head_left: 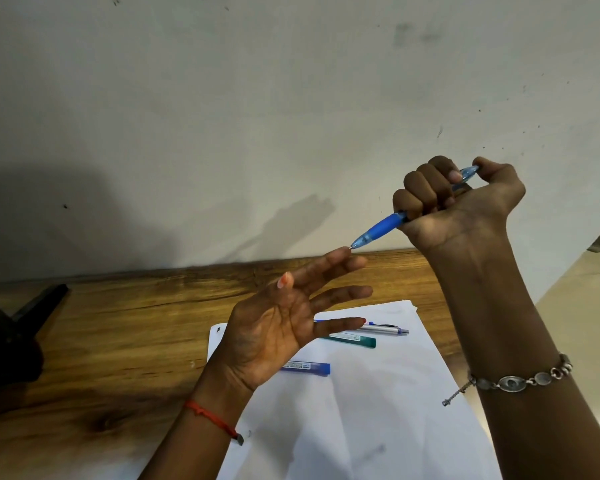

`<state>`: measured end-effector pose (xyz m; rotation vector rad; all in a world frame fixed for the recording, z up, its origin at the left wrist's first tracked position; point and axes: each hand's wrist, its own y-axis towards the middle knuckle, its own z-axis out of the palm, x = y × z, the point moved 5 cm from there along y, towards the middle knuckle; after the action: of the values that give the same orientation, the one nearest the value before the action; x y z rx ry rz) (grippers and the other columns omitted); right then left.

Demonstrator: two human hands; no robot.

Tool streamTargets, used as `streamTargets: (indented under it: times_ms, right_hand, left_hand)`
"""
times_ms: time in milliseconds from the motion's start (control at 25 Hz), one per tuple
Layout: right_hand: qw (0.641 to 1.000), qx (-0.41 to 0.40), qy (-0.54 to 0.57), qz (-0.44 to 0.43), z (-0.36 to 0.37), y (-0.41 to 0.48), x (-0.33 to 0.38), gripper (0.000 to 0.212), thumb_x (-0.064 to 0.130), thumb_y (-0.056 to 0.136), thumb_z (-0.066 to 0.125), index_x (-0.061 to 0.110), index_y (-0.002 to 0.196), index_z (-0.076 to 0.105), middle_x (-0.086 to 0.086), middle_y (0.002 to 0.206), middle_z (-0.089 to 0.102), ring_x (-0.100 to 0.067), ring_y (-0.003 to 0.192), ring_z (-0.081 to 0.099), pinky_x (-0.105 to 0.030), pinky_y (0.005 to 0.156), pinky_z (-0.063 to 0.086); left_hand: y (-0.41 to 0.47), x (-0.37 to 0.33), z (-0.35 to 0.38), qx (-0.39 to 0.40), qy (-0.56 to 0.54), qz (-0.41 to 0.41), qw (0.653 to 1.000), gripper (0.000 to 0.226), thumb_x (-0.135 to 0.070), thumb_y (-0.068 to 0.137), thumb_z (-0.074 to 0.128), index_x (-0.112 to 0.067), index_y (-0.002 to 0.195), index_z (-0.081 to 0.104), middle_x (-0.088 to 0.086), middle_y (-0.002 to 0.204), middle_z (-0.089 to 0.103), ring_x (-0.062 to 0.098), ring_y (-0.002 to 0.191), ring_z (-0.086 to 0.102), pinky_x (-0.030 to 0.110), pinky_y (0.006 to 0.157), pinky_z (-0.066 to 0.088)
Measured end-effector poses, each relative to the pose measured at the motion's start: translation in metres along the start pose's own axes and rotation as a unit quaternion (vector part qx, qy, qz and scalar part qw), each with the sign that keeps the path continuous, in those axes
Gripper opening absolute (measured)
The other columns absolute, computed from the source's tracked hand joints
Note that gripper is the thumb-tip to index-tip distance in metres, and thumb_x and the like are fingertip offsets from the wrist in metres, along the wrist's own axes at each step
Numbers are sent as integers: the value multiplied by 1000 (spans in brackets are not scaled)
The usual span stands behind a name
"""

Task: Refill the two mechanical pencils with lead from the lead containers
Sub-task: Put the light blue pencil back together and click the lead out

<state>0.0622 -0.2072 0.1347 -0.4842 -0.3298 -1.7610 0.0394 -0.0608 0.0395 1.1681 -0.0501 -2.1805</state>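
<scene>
The right hand (458, 202) clenches the blue mechanical pencil (381, 229), thumb on its cap. The tip, at two o'clock of the released left hand (274, 327), touches its index fingertip. Best click gently, since lead likely snaps.

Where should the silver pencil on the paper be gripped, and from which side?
Pinch the silver pencil across its barrel near the right end, coming from above. It lies flat on the paper, long axis left-right; the green lead container lies close along its near side but stops short of that end, and the left hand hides the other end.
</scene>
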Motion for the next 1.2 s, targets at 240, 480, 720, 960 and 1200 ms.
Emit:
streamTargets:
  times_ms: [240,480,720,960,1200]
  right_hand:
    - [1000,2,6,-10,-4,-1,1,27,32,61,36,13,43,31,4,35,19,-10,29,17,-15,36,15]
    - [1000,3,11,-9,-9,2,-5,26,32,64,36,12,47,32,3,35,21,-10,29,20,-14,36,18]
    - [999,16,30,10,-27,0,-25,42,39,87,30,12,56,36,0,44,26,-13,38,26,-19,40,28]
    - [998,56,9,10,-44,-7,-43,19,27,72,41,11,61,40,-3,52,36,-17,47,40,-28,55,40]
    - [999,36,-13,-8,-63,-11,-46,27,23,89,36,9,66,44,-4,54,47,-19,54,55,-29,62,56]
  left_hand:
    - [-2,0,1,7,3,-1,1000,56,-38,86,56,-11,135,45,4,137,52,24,126,49,42,102,43]
    - [-6,-6,-5,-66,46,11,997,56,-45,75,67,-14,122,59,2,125,63,20,115,59,38,91,51]
    - [-12,-13,-17,-253,144,30,956,40,-34,54,80,-15,90,75,2,88,75,13,77,71,25,60,56]
    - [-22,-18,-28,-373,169,1,912,16,-12,63,63,-9,73,74,2,66,72,9,55,66,20,50,53]
    - [-26,-14,-23,-335,220,-87,912,24,-18,64,64,-9,85,73,3,78,75,12,68,70,22,55,54]
